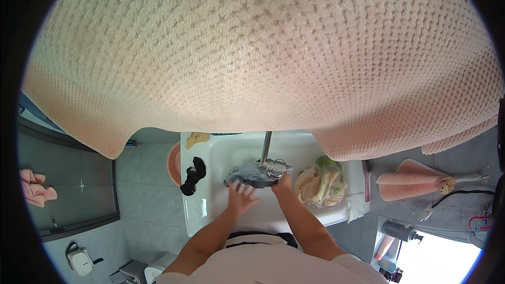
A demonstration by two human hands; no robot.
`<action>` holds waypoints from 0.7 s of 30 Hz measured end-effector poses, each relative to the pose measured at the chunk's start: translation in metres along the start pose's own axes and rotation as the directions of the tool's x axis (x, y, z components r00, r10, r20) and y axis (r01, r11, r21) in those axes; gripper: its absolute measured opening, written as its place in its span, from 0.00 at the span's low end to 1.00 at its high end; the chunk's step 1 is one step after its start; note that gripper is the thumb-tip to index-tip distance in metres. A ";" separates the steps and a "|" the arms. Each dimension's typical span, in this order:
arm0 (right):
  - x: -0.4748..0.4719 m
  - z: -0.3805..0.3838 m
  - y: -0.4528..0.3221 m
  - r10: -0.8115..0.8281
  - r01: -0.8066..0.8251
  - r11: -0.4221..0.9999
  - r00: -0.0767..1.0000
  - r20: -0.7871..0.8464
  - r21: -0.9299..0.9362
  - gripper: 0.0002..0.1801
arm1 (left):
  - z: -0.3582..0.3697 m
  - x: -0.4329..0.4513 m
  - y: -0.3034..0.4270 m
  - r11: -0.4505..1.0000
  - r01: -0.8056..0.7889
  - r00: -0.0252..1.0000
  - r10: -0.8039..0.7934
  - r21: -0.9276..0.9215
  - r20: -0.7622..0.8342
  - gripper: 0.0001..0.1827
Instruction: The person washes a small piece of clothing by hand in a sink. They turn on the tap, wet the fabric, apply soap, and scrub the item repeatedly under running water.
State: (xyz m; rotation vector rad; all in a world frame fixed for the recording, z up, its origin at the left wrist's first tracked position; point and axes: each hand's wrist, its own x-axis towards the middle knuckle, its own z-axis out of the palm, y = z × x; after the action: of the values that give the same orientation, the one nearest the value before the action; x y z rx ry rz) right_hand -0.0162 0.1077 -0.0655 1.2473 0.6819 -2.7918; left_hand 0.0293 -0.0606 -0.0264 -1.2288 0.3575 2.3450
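Note:
In the white sink basin (221,205) lies a bunched blue-grey cloth (244,173) with a darker part along its near side. My left hand (241,199) is spread open at the cloth's near left edge, palm partly up. Beside the chrome faucet (274,167), my right hand (283,182) reaches to the cloth's right end. The faucet covers its fingers, so whether they grip the cloth or the faucet is hidden. To the right sits a heap of cream and green fabric (319,185). A black piece of cloth (193,175) rests on the left rim.
A large pale pink textured towel (252,55) hangs across the upper view, hiding the sink's far side. A yellow cloth (198,139) lies at the far left corner above a pink basin (173,163). A brush (367,181) and white tissue (356,206) lie at the right edge.

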 end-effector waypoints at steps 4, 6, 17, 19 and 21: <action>-0.024 -0.019 0.031 -0.386 0.500 0.192 0.830 0.403 -0.845 0.24 | 0.037 0.001 -0.026 0.975 0.151 0.980 -0.169 0.165 0.107 0.30; -0.113 0.053 0.030 -0.158 0.601 -0.202 0.760 0.631 -0.773 0.28 | -0.025 0.031 -0.010 0.967 -0.124 0.832 -0.022 0.224 0.555 0.26; -0.068 0.045 0.023 -0.133 0.284 -0.030 0.949 0.286 -0.958 0.30 | 0.005 0.034 -0.015 0.959 -0.125 0.939 0.031 0.255 0.344 0.21; -0.122 0.066 0.041 -0.141 0.578 -0.636 0.563 0.814 -0.510 0.30 | -0.025 0.034 -0.018 0.970 -0.233 0.692 0.219 -0.074 0.688 0.21; -0.127 0.077 0.020 0.089 0.379 -0.409 0.922 0.377 -0.830 0.36 | -0.032 0.044 -0.027 0.992 -0.110 0.822 0.122 -0.055 0.556 0.22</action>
State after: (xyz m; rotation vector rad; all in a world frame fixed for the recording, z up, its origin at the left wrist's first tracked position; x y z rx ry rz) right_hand 0.0195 0.0385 0.0626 0.1357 2.4809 -0.9426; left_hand 0.0442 -0.0391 -0.0810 -0.4799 0.2082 2.6806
